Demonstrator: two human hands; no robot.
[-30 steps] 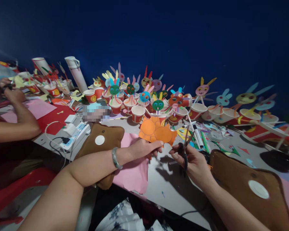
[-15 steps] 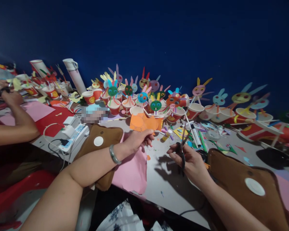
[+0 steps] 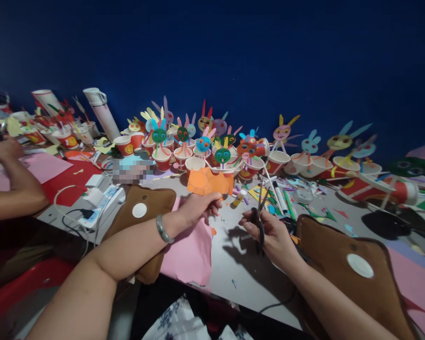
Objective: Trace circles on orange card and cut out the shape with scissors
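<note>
My left hand [image 3: 202, 208], with a bangle at the wrist, pinches the lower edge of a piece of orange paper [image 3: 209, 181]. Drawn outlines show on the paper, and its upper edge is cut unevenly. In my right hand [image 3: 271, 231] is a pair of black-handled scissors [image 3: 260, 208], blades upward and slightly apart. The scissors are to the right of the paper and do not touch it. Below my left hand a sheet of pink paper [image 3: 187, 257] lies on the table.
Paper cups [image 3: 276, 161] with paper rabbit heads stand along the blue wall. Brown cushioned pads [image 3: 335, 255] lie at both sides. A power strip [image 3: 104, 208], a thermos [image 3: 101, 111], markers [image 3: 279, 197] and a glue stick [image 3: 239, 198] are about. Another person's arm [image 3: 16, 174] is at far left.
The view has turned a little to the right, so the things on the table appear farther left. Both hands keep their hold, and the scissors remain slightly open.
</note>
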